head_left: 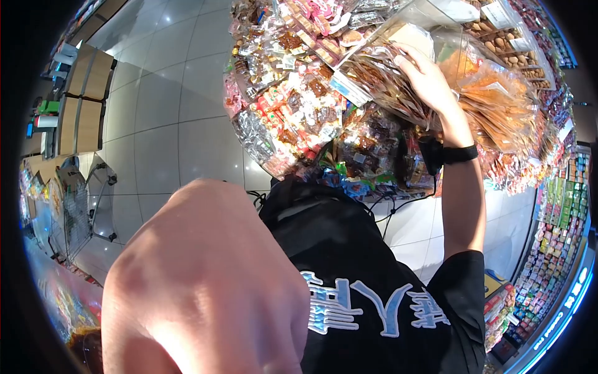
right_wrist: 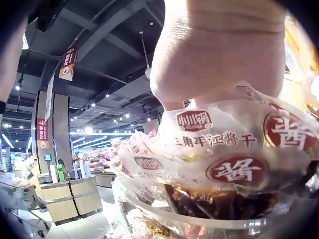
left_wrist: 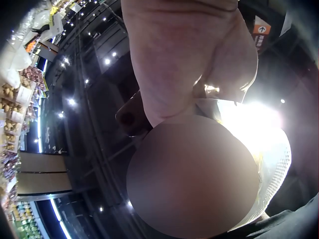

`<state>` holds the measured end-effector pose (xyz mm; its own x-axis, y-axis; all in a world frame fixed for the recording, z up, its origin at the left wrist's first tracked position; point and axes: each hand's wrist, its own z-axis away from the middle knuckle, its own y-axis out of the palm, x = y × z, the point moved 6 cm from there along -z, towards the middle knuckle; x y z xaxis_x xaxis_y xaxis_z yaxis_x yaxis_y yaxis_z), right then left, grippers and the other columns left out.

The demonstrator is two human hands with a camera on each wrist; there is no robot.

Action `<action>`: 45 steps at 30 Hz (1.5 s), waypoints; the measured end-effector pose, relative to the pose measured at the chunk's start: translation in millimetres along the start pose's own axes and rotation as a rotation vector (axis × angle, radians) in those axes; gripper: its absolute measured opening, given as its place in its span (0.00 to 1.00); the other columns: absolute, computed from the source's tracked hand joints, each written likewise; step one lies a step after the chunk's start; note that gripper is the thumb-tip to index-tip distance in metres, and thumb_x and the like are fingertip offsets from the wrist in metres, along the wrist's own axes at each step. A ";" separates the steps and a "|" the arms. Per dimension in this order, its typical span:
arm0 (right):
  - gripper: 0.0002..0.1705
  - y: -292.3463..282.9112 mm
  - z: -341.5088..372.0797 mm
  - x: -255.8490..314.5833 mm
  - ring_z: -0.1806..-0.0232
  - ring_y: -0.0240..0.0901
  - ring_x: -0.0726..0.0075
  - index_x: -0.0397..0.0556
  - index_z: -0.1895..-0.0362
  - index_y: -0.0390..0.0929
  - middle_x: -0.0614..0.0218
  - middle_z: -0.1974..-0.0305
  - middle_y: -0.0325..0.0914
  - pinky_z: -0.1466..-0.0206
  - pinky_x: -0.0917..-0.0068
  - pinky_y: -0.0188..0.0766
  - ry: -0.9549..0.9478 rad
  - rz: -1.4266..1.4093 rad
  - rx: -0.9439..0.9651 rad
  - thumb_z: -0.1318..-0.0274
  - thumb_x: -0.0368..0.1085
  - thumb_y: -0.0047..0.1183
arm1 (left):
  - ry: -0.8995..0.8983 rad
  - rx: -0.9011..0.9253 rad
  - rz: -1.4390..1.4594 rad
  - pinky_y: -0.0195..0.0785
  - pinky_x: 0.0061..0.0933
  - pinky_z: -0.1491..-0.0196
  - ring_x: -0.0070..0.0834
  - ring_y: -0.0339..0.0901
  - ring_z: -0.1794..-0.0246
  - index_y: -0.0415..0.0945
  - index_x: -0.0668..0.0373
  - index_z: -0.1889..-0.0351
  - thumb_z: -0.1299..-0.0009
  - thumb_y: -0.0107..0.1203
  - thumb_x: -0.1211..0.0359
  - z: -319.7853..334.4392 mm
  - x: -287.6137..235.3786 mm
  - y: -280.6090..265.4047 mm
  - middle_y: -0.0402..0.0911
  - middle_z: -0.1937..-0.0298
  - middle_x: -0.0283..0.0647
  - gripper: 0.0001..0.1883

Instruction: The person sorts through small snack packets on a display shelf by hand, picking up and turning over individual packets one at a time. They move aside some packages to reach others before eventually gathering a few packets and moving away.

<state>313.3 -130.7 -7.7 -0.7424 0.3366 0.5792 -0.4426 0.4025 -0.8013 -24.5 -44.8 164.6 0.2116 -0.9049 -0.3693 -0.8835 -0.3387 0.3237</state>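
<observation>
My left hand (head_left: 205, 280) is raised close to the head camera, its back filling the lower left of the head view. In the left wrist view the heel of that hand (left_wrist: 174, 59) is up against the head, beside a pale mesh-edged piece (left_wrist: 276, 169); its fingertips are hidden. Over at the candy display, my right hand (head_left: 430, 81) rests with extended fingers on a row of clear snack packets (head_left: 389, 78). Close up, these plastic packets (right_wrist: 219, 144) have red printed labels and dark brown contents. They cover the right fingers in the right wrist view.
Wrapped sweets (head_left: 293, 112) fill the display left of the right hand, and orange-brown packets (head_left: 498, 112) stand to its right. A price card (head_left: 350, 87) fronts the bin. Further off are a wooden counter (right_wrist: 70, 196), a shopping cart (head_left: 81, 206) and tiled floor (head_left: 156, 100).
</observation>
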 end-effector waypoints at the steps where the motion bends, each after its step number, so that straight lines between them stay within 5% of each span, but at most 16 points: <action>1: 0.24 1.1 0.2 -2.3 0.35 0.73 0.56 0.49 0.37 0.77 0.56 0.39 0.78 0.31 0.65 0.65 0.005 -0.012 -0.018 0.31 0.47 0.54 | -0.002 0.000 -0.001 0.84 0.43 0.62 0.54 0.86 0.59 0.79 0.68 0.53 0.27 0.58 0.70 -0.8 1.3 0.3 0.81 0.51 0.61 0.11; 16: 0.22 -19.7 14.8 -2.4 0.36 0.75 0.59 0.47 0.39 0.79 0.53 0.41 0.81 0.33 0.69 0.66 0.066 -0.143 -0.333 0.30 0.45 0.53 | -0.070 -0.039 -0.011 0.84 0.44 0.63 0.54 0.86 0.61 0.77 0.70 0.53 0.28 0.59 0.69 -11.2 14.0 -6.7 0.82 0.53 0.65 0.13; 21: 0.18 -52.6 37.4 50.2 0.37 0.75 0.58 0.40 0.44 0.80 0.54 0.45 0.83 0.31 0.66 0.64 -0.052 -0.159 -0.568 0.30 0.38 0.48 | -0.226 -0.342 -0.050 0.84 0.44 0.63 0.54 0.87 0.62 0.76 0.71 0.54 0.28 0.59 0.68 6.7 16.3 -41.3 0.82 0.54 0.66 0.13; 23: 0.19 -63.1 47.5 85.1 0.40 0.76 0.61 0.37 0.45 0.80 0.55 0.46 0.83 0.32 0.68 0.65 -0.026 -0.427 -0.429 0.30 0.37 0.47 | -0.374 -0.633 -0.164 0.84 0.44 0.63 0.54 0.87 0.62 0.76 0.71 0.54 0.28 0.59 0.68 32.6 27.8 -73.5 0.82 0.54 0.66 0.14; 25: 0.20 -58.4 51.1 98.9 0.45 0.77 0.65 0.35 0.45 0.80 0.56 0.48 0.83 0.35 0.70 0.67 -0.031 -0.743 -0.231 0.31 0.36 0.45 | -0.594 -0.881 -0.393 0.84 0.44 0.62 0.48 0.86 0.61 0.73 0.73 0.43 0.25 0.55 0.65 54.5 41.5 -103.1 0.82 0.50 0.63 0.20; 27: 0.18 -46.6 52.4 109.7 0.50 0.75 0.75 0.34 0.49 0.81 0.61 0.51 0.83 0.41 0.74 0.69 -0.126 -1.009 0.050 0.30 0.37 0.48 | -0.656 -0.815 -0.409 0.76 0.36 0.46 0.36 0.82 0.49 0.71 0.71 0.35 0.22 0.52 0.68 66.6 59.5 -125.8 0.82 0.44 0.50 0.21; 28: 0.15 -41.8 58.2 129.1 0.57 0.76 0.79 0.34 0.54 0.82 0.63 0.58 0.83 0.51 0.78 0.72 0.129 -1.079 0.072 0.33 0.37 0.56 | -0.720 -0.821 -0.393 0.69 0.30 0.36 0.27 0.78 0.41 0.71 0.69 0.34 0.21 0.51 0.68 69.7 65.0 -133.0 0.83 0.41 0.43 0.21; 30: 0.12 -31.9 65.0 131.7 0.64 0.75 0.82 0.36 0.58 0.82 0.67 0.66 0.82 0.60 0.80 0.71 0.244 -0.841 0.314 0.37 0.35 0.63 | -0.778 -0.674 -0.506 0.69 0.30 0.38 0.25 0.78 0.44 0.72 0.66 0.35 0.19 0.50 0.66 68.8 77.1 -145.1 0.83 0.43 0.40 0.19; 31: 0.09 -33.6 62.7 127.4 0.69 0.73 0.84 0.38 0.60 0.83 0.70 0.71 0.81 0.66 0.79 0.70 0.170 -0.585 0.196 0.39 0.33 0.64 | -0.780 -0.697 -0.512 0.69 0.30 0.38 0.25 0.78 0.45 0.72 0.65 0.35 0.19 0.50 0.66 67.4 80.6 -148.0 0.83 0.43 0.39 0.18; 34: 0.10 -42.4 67.9 99.0 0.69 0.70 0.87 0.40 0.64 0.83 0.73 0.71 0.80 0.67 0.80 0.66 0.190 -0.672 -0.116 0.39 0.35 0.64 | -0.767 -0.838 -0.612 0.70 0.30 0.40 0.24 0.78 0.46 0.73 0.64 0.37 0.18 0.48 0.61 78.1 82.6 -165.7 0.83 0.47 0.37 0.19; 35: 0.09 -49.6 70.2 85.7 0.70 0.67 0.87 0.42 0.65 0.83 0.75 0.72 0.79 0.66 0.82 0.64 0.275 -0.635 -0.108 0.38 0.36 0.63 | -0.780 -0.936 -0.681 0.70 0.30 0.40 0.24 0.77 0.44 0.73 0.64 0.37 0.17 0.45 0.58 90.2 80.4 -174.8 0.82 0.49 0.37 0.21; 37: 0.07 -47.8 76.6 60.3 0.69 0.67 0.86 0.44 0.63 0.84 0.77 0.72 0.78 0.63 0.83 0.64 0.294 -0.761 -0.126 0.38 0.35 0.62 | -0.650 -1.012 -0.380 0.67 0.30 0.39 0.24 0.75 0.43 0.75 0.61 0.39 0.16 0.38 0.50 88.5 83.4 -178.8 0.81 0.46 0.35 0.26; 38: 0.07 -45.7 82.0 57.2 0.68 0.68 0.85 0.44 0.63 0.84 0.77 0.71 0.78 0.62 0.82 0.65 0.318 -0.783 -0.116 0.38 0.35 0.62 | -0.649 -1.158 -0.561 0.66 0.30 0.39 0.22 0.73 0.44 0.76 0.61 0.43 0.16 0.39 0.50 95.5 81.8 -187.1 0.79 0.45 0.35 0.25; 40: 0.08 -34.8 89.2 68.0 0.65 0.72 0.82 0.42 0.61 0.83 0.73 0.68 0.79 0.58 0.80 0.69 0.215 -0.769 -0.108 0.38 0.35 0.63 | -0.585 -1.062 -0.698 0.64 0.27 0.39 0.20 0.72 0.44 0.75 0.61 0.47 0.16 0.40 0.51 95.3 84.6 -202.2 0.79 0.47 0.36 0.23; 42: 0.10 -20.0 92.5 62.9 0.60 0.75 0.77 0.39 0.60 0.82 0.67 0.61 0.79 0.53 0.76 0.74 0.151 -0.685 -0.174 0.39 0.34 0.64 | -0.658 -1.015 -0.828 0.65 0.27 0.43 0.18 0.69 0.50 0.71 0.60 0.47 0.20 0.52 0.62 72.1 90.5 -199.6 0.75 0.54 0.32 0.13; 45: 0.11 0.8 97.1 53.2 0.59 0.76 0.78 0.40 0.57 0.80 0.66 0.60 0.78 0.54 0.75 0.76 0.181 -0.774 -0.258 0.41 0.31 0.65 | -0.710 -0.940 -0.982 0.67 0.23 0.48 0.17 0.68 0.52 0.64 0.59 0.47 0.28 0.59 0.75 58.6 98.9 -194.4 0.71 0.54 0.33 0.17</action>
<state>224.7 -195.2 7.9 -0.1738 0.0073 0.9847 -0.6488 0.7515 -0.1201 143.7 -53.3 14.2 0.0568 -0.0199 -0.9982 0.1151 -0.9930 0.0264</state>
